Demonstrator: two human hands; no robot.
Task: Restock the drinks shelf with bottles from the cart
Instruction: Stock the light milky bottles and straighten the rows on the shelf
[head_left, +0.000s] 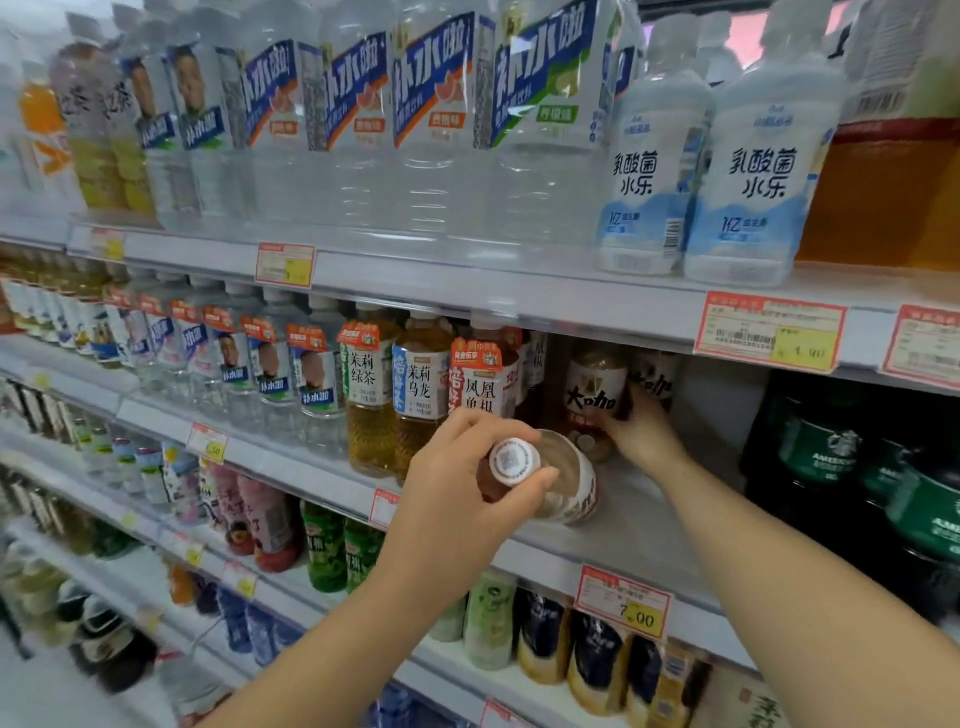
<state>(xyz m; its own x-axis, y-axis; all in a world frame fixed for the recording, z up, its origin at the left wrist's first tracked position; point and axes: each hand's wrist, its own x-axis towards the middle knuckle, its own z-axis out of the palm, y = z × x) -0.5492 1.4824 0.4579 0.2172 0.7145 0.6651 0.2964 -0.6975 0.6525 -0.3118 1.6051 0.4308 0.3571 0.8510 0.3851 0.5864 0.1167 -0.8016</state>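
The bottle (563, 486) was tilted at the near edge of the shelf (628, 525), the left hand (457, 499) curled round its neck. A loose hold could have let it roll off, or knock the tea bottles (421, 395) just left. The right hand (644, 431) gripped a second bottle (595, 395) farther in. The near bottle looked brownish, with a white cap and white label.

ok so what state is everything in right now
left hand: grips capped bottle by its neck
capped bottle: sealed, tilted, at shelf front
right hand: holds back bottle
back bottle: upright, deep on shelf
shelf: partly bare around the hands
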